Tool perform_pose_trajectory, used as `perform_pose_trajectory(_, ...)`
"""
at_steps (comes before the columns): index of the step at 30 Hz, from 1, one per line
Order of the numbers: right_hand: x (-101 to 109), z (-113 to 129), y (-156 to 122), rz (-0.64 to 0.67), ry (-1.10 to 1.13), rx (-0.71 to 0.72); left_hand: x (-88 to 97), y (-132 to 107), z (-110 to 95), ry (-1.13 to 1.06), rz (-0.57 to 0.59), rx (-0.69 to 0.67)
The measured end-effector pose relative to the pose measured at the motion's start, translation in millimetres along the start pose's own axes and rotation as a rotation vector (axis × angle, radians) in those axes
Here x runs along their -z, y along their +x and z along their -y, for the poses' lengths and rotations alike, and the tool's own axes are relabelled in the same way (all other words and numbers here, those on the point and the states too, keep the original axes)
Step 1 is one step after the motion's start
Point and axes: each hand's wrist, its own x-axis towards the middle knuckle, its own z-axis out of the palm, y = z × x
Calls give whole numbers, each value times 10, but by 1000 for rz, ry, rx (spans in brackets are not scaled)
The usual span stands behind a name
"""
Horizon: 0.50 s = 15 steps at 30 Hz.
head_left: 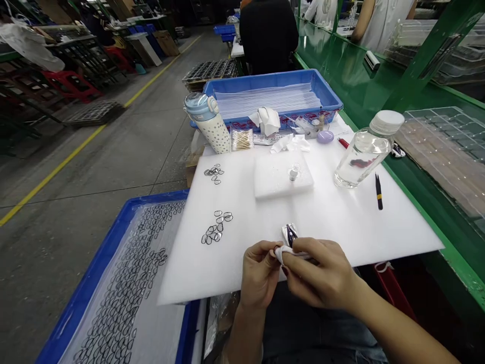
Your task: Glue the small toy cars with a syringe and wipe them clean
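Observation:
My right hand (320, 270) pinches a folded white cloth (291, 253) over the table's front edge. The fingers of my left hand (261, 273) are closed at the cloth's left end; whatever they grip is too small and covered to make out. Just beyond the fingertips lies a small black tool (291, 235) on a white scrap, partly hidden by my right hand. To the left, thin black rings form one loose group (215, 232) and a farther group (214, 172) on the white board (242, 275).
A blue tray (125, 207) of many black rings stands lower left. On the board are a white foam block (273, 177), clear bottle (359, 156), tweezers (379, 192), cotton swabs (242, 140) and a tumbler (212, 124). Behind sits a blue bin (322, 91); a person is beyond.

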Motion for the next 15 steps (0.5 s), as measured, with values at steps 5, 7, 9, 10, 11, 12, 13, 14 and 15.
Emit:
perform_pose_trajectory(5, 261, -105, -36, -81, -43, -94, -15, 11, 6, -26, 65, 3)
perform_pose_trajectory(7, 312, -182, -93, -165, -21, -219, -20, 12, -2, -7, 105, -5)
perform_pose_trajectory(9, 287, -255, -178, -190, 50, -353, -11, 0, -14, 77, 159, -30)
perform_pose_trajectory(10, 253, -285, -224, -178, 100, -412, 1, -10, -21, 154, 174, -59)
perform_pose_trajectory(11, 211, -309, -270, -151, 152, -469, 18, -22, -26, 259, 164, -105)
perform_pose_trajectory(12, 166, -326, -310, -116, 199, -520, 39, -35, -29, 384, 129, -172)
perform_pose_trajectory(13, 122, -337, -342, -82, 235, -561, 61, -48, -29, 521, 79, -262)
perform_pose_trajectory(14, 84, -340, -364, -54, 260, -591, 81, -59, -24, 663, 27, -364)
perform_pose_trajectory(15, 53, -339, -375, -35, 278, -611, 97, -70, -16, 799, -11, -473)
